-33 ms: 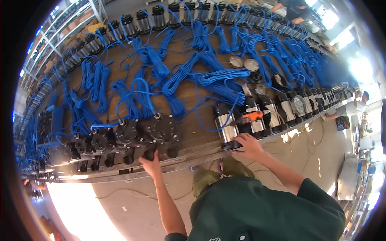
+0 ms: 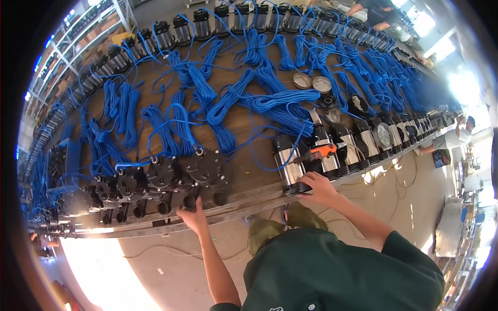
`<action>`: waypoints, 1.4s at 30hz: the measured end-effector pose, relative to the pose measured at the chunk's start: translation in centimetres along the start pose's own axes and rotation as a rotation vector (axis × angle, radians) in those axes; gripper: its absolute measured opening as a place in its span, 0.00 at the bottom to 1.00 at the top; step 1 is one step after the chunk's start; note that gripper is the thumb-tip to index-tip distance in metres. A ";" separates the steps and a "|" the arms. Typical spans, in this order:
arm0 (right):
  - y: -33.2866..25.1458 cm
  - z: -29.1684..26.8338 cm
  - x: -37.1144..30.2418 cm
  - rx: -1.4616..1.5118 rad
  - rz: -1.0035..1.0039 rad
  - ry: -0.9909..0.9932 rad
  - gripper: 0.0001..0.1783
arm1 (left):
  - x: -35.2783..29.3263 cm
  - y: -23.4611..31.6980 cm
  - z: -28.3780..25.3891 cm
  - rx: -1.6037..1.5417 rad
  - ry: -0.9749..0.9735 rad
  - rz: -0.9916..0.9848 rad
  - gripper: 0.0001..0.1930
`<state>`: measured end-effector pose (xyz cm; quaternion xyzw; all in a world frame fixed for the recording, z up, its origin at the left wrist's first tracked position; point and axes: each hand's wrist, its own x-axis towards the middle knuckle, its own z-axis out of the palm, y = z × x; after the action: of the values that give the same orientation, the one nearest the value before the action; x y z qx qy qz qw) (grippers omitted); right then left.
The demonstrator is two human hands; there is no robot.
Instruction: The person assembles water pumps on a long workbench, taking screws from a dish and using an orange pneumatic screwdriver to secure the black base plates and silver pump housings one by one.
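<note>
My left hand (image 2: 194,216) is at the front edge of the bench, thumb and fingers closed around the short black outlet (image 2: 190,201) of a black pump head (image 2: 206,168). My right hand (image 2: 318,187) grips the dark base of an upright pump (image 2: 291,166) with a silver cylindrical body. Part of its grip is hidden behind the base. Just right of that pump, an orange and black power tool (image 2: 322,151) lies against the neighbouring silver pump (image 2: 328,163). More black pump heads (image 2: 162,175) stand in a row left of my left hand.
Bundles of blue cable (image 2: 233,96) cover much of the brown bench (image 2: 249,173). Finished-looking silver pumps (image 2: 201,23) line its far edge. Round metal lids (image 2: 321,84) sit mid-bench. A co-worker (image 2: 459,137) is at the right; another person (image 2: 376,11) is beyond the far edge.
The view has shifted slightly. Both hands keep their places on the pumps, and nothing else visibly moves.
</note>
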<state>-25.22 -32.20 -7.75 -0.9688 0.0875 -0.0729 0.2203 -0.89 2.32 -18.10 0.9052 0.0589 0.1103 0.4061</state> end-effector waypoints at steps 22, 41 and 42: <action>1.9 -8.1 -4.5 1.998 1.090 0.073 0.10 | -15.5 8.8 8.6 -1.290 -0.574 -0.862 0.15; 4.4 -6.8 -5.0 1.593 1.275 0.664 0.10 | -16.7 12.7 13.2 -0.274 -0.814 -0.092 0.09; 4.5 -6.8 -4.9 1.568 1.278 0.664 0.10 | -15.7 15.2 12.6 -0.262 -0.775 0.029 0.08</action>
<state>-31.84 -37.99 -4.17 -0.2620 0.5643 -0.2403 0.7451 -12.70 -19.92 -17.28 0.8211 -0.1257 -0.2266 0.5085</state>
